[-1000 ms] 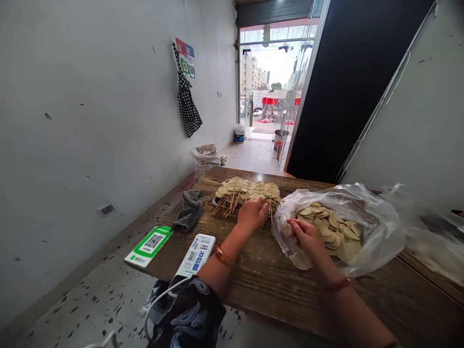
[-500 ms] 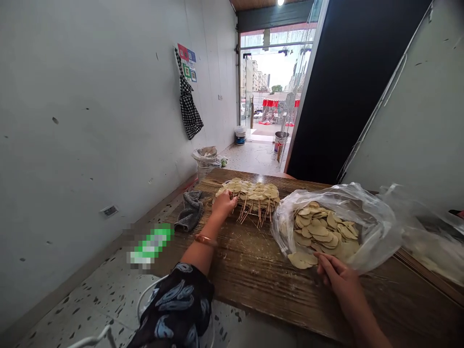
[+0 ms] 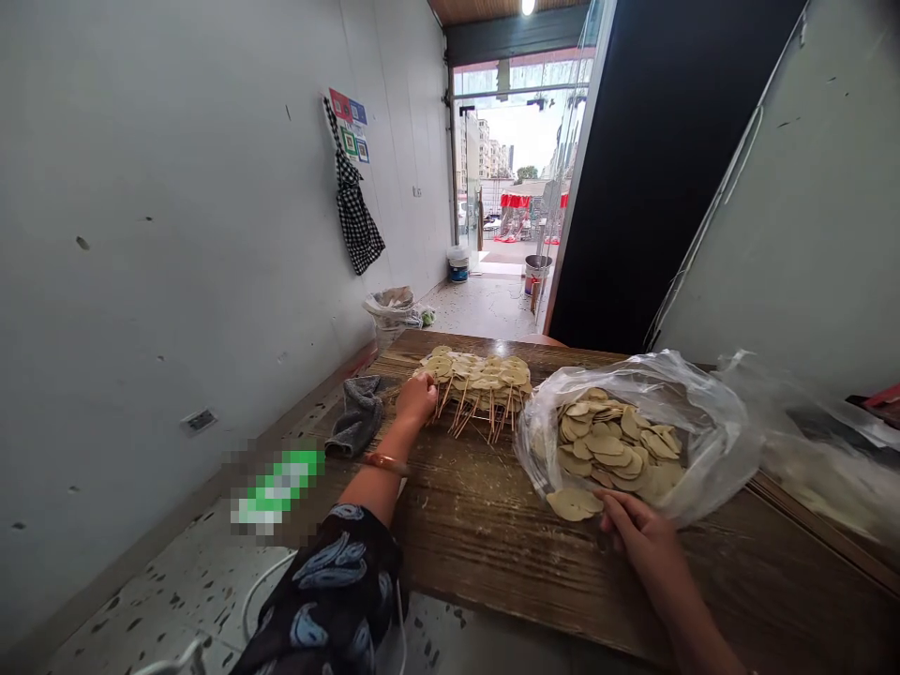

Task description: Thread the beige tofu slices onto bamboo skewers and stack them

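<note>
My left hand [image 3: 416, 399] is at the left end of a stack of skewered thin, pale slices [image 3: 482, 371], which look like potato. Its fingers are closed at the stack's edge, and what they hold is hidden. Several wooden sticks [image 3: 461, 409] poke out of the stack towards me. On the right, my right hand [image 3: 643, 536] pinches the edge of a single slice [image 3: 574, 504] at the front of a clear plastic bag [image 3: 727, 422]. Many loose slices [image 3: 610, 441] lie inside the open bag.
A grey cloth [image 3: 358, 417] lies on the left side of the wooden table [image 3: 485, 553]. More plastic and long thin strips [image 3: 808, 516] are at the right. Beyond the table stand a bagged bin [image 3: 391, 305] and two buckets near the glass doorway. A white cable hangs at lower left.
My left hand has shifted slightly left along the stack. My right hand stays at the same slice by the bag. The whole view has moved a little.
</note>
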Motion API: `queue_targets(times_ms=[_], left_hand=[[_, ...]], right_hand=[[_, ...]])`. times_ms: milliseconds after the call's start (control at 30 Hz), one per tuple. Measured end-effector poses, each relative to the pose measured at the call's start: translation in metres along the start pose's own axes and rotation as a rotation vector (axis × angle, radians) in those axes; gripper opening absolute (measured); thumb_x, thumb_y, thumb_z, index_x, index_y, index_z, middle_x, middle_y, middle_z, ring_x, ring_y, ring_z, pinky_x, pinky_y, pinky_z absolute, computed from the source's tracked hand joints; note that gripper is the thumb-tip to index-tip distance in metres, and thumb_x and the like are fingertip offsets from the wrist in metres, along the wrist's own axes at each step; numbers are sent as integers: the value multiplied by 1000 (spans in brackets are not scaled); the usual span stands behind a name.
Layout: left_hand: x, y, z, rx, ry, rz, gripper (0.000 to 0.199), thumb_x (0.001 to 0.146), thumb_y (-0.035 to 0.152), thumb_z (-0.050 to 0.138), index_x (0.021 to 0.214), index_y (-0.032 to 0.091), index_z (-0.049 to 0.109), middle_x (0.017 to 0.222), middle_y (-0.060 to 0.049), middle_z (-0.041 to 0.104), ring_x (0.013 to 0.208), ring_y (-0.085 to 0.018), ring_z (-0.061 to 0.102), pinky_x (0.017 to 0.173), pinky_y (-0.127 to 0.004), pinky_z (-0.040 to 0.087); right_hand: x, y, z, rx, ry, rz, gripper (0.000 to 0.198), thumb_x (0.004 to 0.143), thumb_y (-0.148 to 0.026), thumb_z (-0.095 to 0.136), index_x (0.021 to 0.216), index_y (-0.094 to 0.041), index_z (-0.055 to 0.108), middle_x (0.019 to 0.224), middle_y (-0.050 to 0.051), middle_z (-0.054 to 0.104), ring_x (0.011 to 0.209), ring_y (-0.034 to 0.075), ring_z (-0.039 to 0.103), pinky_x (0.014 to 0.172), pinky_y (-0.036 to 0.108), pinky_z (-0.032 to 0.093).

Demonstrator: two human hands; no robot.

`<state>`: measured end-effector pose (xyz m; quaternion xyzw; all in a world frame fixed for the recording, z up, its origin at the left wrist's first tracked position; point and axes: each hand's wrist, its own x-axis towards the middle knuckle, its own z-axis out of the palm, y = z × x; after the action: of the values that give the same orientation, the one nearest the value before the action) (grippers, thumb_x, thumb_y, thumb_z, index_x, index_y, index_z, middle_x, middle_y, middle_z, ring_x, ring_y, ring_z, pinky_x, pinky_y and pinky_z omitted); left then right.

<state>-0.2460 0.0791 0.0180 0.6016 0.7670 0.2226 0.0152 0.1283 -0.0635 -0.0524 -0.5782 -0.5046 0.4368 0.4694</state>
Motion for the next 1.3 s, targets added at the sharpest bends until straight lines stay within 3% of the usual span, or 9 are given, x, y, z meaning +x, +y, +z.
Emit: queue_targets(times_ms=[367,500,633,767,867,1067,1200,1300], left_hand=[[-5,-2,-12,15,-17,27,28,85,28,47,101,18,67,99,-11,70,93,-23,64,79,-29,45],[-10,1,-20,6,77,27,33,88,33,45,109,17,64,102,-13,67,96,-23,62,81,-30,45],[-19,21,-36,-90,180,74,34,87,31,46,111,15,63,96,-12,66,89,-22,61,79,-30,45],[-35,65,-46,-382,225,188,34,83,35,50,104,13,66,79,-6,65,72,-17,58,68,-28,44],[-52,105,-40,-707,134,233,37,79,41,54,101,14,67,73,-3,63,62,-14,54,59,-25,41],[-87,162,7,-1084,-249,258,36,73,41,61,95,13,66,67,-1,61,53,-10,52,53,-23,40],[-94,180,37,-1142,-381,271,35,73,42,61,92,12,65,64,0,60,49,-9,51,50,-22,38],[-98,186,55,-1100,-400,306,32,75,39,59,91,13,65,61,0,60,50,-11,52,51,-23,40]], right_hand=[[2,5,0,-16,-4,-29,57,73,-65,59,94,-12,69,59,-1,58,40,10,47,42,23,36],[3,7,1,-9,-16,-60,58,74,-65,57,94,-12,68,58,-1,57,40,11,48,42,24,37],[3,6,1,-28,-12,-95,57,75,-64,57,93,-12,69,57,0,59,40,11,49,42,23,38],[2,1,2,-24,5,-122,54,77,-62,57,93,-12,70,56,0,60,40,11,50,42,23,38],[0,-5,4,-17,13,-153,50,80,-58,55,94,-12,70,56,0,60,40,11,50,42,22,39],[-17,-14,-11,-171,45,-246,41,88,-48,48,97,-14,70,58,0,64,42,12,52,46,23,41],[-26,-6,-51,-369,110,-268,38,90,-44,46,98,-17,71,63,1,67,47,14,58,51,24,44],[-22,6,-97,-553,266,-229,39,90,-43,44,102,-17,71,70,4,71,59,18,64,58,26,48]])
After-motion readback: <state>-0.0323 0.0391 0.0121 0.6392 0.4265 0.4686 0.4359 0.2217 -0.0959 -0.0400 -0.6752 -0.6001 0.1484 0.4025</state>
